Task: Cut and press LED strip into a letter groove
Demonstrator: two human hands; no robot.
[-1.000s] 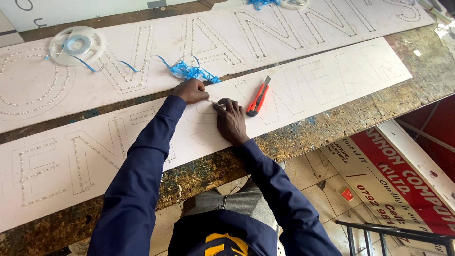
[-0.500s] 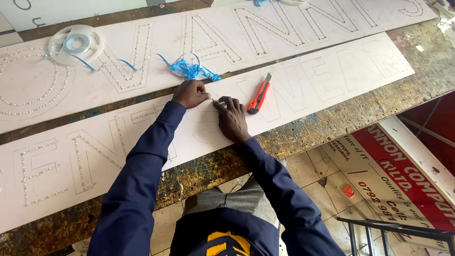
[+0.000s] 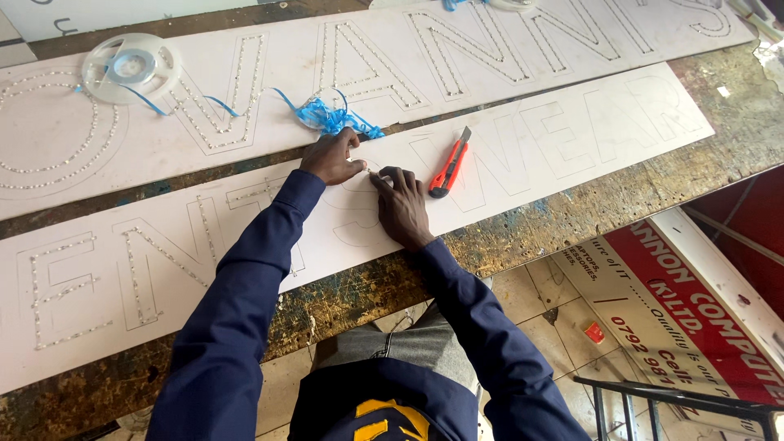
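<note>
Sign board (image 3: 523, 175), the long white one along the near edge of the workbench (image 3: 572, 216), looked light, thin and a bit bendy, so I'd guess it wanted lifting from both long edges, flat. Both hands were at a letter outline mid-board: right hand (image 3: 402, 208) lay flat with fingers pressing down, left hand (image 3: 331, 157) curled, pinching something tiny I couldn't make out. An orange box cutter (image 3: 450, 163) lay just right of them. Farther off, blue tape (image 3: 331, 118) and a clear reel (image 3: 131, 65) sat on a second board (image 3: 269, 73), its ends cut off.
</note>
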